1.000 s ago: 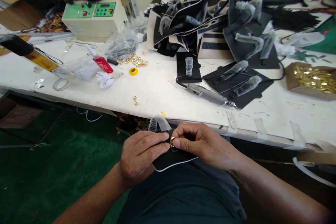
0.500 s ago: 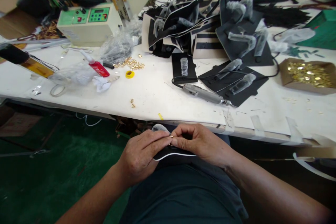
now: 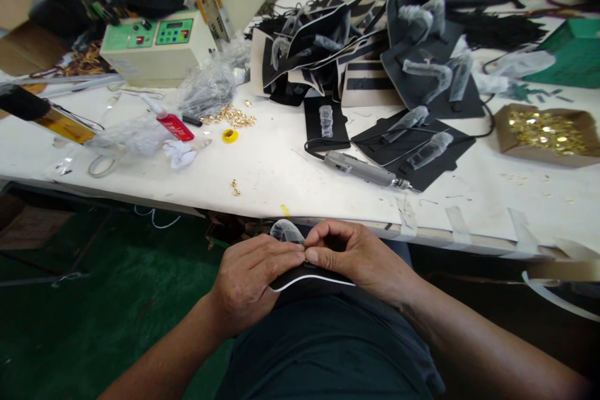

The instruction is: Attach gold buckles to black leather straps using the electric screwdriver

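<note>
1. the left hand and the right hand meet over the person's lap, just in front of the worktop edge.
2. both hands hold a black piece with a white edge; the fingers of each hand are pinched together on it, thumb tips touching at a small fitting too small to make out.
3. a bit of clear plastic wrap sticks up just behind the fingers.
4. on the worktop near the edge lie two small gold fittings.
5. further back lie a grey corded hand tool, a yellow ring and a red bottle.
6. to the right sits a cardboard box of gold parts.
7. farthest back are a heap of black pieces and a cream control box.
</note>
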`<move>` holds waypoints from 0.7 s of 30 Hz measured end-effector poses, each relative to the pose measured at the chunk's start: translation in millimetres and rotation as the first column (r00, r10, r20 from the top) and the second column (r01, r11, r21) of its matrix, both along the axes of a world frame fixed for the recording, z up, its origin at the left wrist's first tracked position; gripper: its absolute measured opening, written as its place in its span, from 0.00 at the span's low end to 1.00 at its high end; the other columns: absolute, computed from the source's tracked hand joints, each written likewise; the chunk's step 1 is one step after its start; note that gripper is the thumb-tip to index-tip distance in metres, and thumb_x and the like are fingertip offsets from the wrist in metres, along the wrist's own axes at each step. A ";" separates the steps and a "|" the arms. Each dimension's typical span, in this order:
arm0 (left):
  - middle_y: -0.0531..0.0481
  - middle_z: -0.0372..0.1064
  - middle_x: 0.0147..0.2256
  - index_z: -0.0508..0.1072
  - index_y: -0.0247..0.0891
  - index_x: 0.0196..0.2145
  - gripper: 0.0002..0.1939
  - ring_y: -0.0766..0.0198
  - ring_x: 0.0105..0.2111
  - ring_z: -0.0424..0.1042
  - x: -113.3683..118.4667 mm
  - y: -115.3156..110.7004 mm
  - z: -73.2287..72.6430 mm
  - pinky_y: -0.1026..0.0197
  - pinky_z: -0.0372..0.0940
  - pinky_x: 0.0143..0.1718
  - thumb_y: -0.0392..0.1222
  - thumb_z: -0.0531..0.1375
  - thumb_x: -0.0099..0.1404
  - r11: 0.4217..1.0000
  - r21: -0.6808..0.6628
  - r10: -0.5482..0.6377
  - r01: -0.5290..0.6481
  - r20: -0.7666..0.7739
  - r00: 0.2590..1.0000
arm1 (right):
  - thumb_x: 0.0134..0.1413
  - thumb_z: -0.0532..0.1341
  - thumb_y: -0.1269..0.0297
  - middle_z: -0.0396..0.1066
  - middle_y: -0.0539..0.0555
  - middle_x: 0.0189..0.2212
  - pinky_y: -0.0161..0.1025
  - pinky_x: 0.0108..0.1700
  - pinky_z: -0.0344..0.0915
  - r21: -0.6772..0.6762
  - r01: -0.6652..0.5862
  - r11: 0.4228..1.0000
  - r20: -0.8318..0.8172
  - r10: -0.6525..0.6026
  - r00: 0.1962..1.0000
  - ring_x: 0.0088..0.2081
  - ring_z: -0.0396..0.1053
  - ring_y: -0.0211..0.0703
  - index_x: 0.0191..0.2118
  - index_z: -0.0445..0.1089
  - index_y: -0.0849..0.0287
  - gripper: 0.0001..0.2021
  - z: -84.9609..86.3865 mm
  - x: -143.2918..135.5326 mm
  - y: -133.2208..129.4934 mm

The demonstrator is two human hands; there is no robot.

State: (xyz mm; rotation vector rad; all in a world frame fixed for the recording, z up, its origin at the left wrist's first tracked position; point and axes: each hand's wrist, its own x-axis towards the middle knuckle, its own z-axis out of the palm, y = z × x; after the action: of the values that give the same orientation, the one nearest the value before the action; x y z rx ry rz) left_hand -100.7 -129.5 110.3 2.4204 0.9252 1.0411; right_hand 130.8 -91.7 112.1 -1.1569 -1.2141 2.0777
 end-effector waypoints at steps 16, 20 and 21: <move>0.53 0.84 0.36 0.84 0.42 0.41 0.06 0.62 0.36 0.81 19.6 37.3 -0.2 0.63 0.73 0.38 0.38 0.67 0.67 0.772 -0.591 0.273 -0.236 -0.028 0.962 | 0.61 0.69 0.53 0.78 0.48 0.36 0.37 0.41 0.64 0.415 -0.089 0.905 0.271 -0.029 0.962 0.39 0.72 0.43 0.44 0.80 0.53 0.11 5.3 24.4 13.7; 0.52 0.84 0.36 0.83 0.40 0.40 0.08 0.61 0.34 0.81 45.2 90.0 -12.2 0.61 0.74 0.35 0.42 0.69 0.62 0.526 -0.845 0.288 -0.094 0.073 0.955 | 0.62 0.64 0.52 0.72 0.49 0.26 0.37 0.29 0.58 0.350 -0.008 0.937 0.369 -0.130 0.920 0.29 0.67 0.41 0.34 0.76 0.57 0.14 -6.9 34.8 48.5; 0.52 0.84 0.35 0.83 0.39 0.39 0.08 0.61 0.33 0.81 53.2 102.2 -17.2 0.61 0.74 0.35 0.41 0.70 0.61 0.470 -0.881 0.308 -0.060 0.100 0.946 | 0.61 0.64 0.52 0.72 0.49 0.26 0.38 0.29 0.58 0.342 0.012 0.939 0.380 -0.151 0.913 0.28 0.67 0.41 0.31 0.75 0.57 0.14 -11.7 38.9 58.6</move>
State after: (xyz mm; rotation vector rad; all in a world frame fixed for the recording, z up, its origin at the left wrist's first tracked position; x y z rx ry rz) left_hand -47.5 -27.3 93.2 1.3013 1.2468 0.6343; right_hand 169.7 -33.1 100.4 -1.4799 -1.5991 1.5291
